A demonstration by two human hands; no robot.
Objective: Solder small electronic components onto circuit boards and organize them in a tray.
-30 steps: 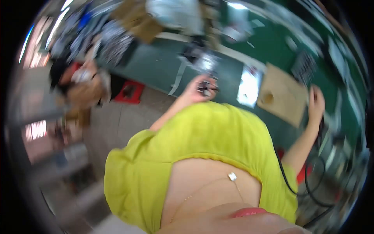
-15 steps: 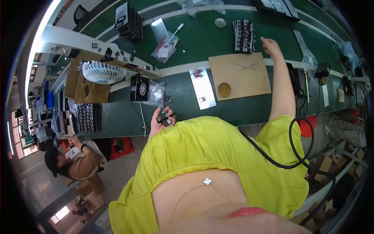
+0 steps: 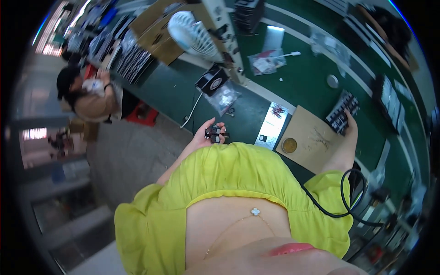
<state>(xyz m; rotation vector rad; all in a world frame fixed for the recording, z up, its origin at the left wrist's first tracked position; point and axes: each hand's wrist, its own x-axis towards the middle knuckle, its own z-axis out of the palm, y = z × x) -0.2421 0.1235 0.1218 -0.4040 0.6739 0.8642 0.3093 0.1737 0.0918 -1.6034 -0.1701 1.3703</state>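
A person in a yellow top [image 3: 220,174] stands at the near edge of a long green bench [image 3: 311,78], seen from above through a curved lens. The left hand [image 3: 211,134] is raised in front of the chest, just short of the bench edge, its fingers curled around a small black part [image 3: 214,132]. The right hand [image 3: 350,120] reaches far out over the bench and grips a black rack of parts [image 3: 341,112], which sits at the far corner of a brown board [image 3: 309,137].

A small round tin [image 3: 289,145] lies on the board's near corner. Just left of the board lies a white strip [image 3: 271,127], and between it and the left hand there is a narrow band of bare green surface. Further left, near the bench edge, sit a clear plastic bag [image 3: 223,96] and a small black fan [image 3: 211,79], with a white desk fan [image 3: 192,30] and cardboard boxes [image 3: 158,23] behind them. A black cable [image 3: 341,192] loops beside the person's right elbow.

Off the bench, to the left, open grey floor [image 3: 128,156] stretches away, where another person [image 3: 91,98] crouches beside a red crate [image 3: 142,114].
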